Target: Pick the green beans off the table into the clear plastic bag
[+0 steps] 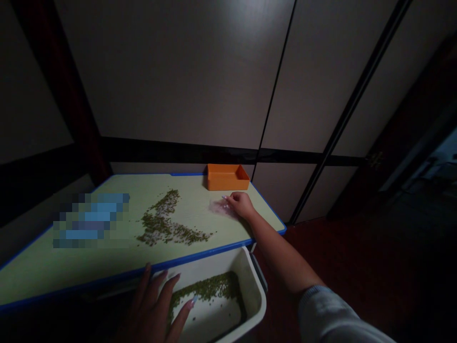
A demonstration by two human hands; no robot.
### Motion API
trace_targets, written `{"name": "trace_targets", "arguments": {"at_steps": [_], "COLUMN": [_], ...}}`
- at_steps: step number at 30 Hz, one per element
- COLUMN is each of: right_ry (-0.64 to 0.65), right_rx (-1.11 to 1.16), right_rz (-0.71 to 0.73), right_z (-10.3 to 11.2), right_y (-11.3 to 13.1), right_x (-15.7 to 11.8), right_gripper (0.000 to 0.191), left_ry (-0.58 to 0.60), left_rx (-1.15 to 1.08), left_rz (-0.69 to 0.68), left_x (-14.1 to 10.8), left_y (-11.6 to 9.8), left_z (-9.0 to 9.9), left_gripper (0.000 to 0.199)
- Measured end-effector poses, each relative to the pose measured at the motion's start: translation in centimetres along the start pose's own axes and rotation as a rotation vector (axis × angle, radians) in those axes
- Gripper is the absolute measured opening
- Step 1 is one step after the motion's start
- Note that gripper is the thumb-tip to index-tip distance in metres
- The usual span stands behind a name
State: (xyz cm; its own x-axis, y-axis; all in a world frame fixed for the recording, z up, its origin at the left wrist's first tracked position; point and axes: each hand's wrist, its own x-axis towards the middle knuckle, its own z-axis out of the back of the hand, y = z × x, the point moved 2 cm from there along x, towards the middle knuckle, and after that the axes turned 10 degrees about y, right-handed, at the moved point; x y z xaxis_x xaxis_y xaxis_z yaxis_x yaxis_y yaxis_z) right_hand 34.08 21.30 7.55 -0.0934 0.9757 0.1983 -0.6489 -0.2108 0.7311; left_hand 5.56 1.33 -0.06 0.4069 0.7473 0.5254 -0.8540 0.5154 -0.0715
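Observation:
My right hand (pixel 242 205) reaches over the right part of the pale yellow-green table (pixel 194 205), its fingers pinched together. Just under and beside those fingertips lies a pinkish, see-through patch (pixel 217 208); whether it is thin plastic or small loose pieces, I cannot tell. To the left, small green beans or seeds (pixel 157 224) are scattered in a bent band. My left hand (pixel 157 300) has its fingers spread at the table's front edge, over the left part of a white bin (pixel 248 281). More green grains (pixel 214 286) lie on the bin's floor.
An orange open box (pixel 228 181) stands at the table's back right. A blurred-out bluish item (pixel 96 216) lies on the left. The blue table rim (pixel 200 252) runs above the bin. Behind the table rise cabinet panels (pixel 178 85); reddish floor (pixel 321 252) shows on the right.

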Motion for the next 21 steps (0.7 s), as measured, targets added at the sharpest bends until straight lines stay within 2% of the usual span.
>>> {"name": "trace_targets", "arguments": {"at_steps": [5, 11, 21], "right_ry": [0.082, 0.11, 0.064], "right_rx": [-0.185, -0.396, -0.316], "right_rz": [0.037, 0.015, 0.1], "right_z": [-0.8, -0.8, -0.5], "right_y": [1.4, 2.4, 2.5], "right_x": [-0.5, -0.9, -1.7], "right_gripper": [0.035, 0.033, 0.018], "left_ry": [0.001, 0.059, 0.002], "left_rx": [-0.012, -0.035, 0.003], "left_rz": [0.01, 0.054, -0.002], "left_x": [0.1, 0.1, 0.0], "left_y": [-0.2, 0.0, 0.0], "left_z": [0.1, 0.1, -0.2], "left_gripper": [0.043, 0.043, 0.045]}}
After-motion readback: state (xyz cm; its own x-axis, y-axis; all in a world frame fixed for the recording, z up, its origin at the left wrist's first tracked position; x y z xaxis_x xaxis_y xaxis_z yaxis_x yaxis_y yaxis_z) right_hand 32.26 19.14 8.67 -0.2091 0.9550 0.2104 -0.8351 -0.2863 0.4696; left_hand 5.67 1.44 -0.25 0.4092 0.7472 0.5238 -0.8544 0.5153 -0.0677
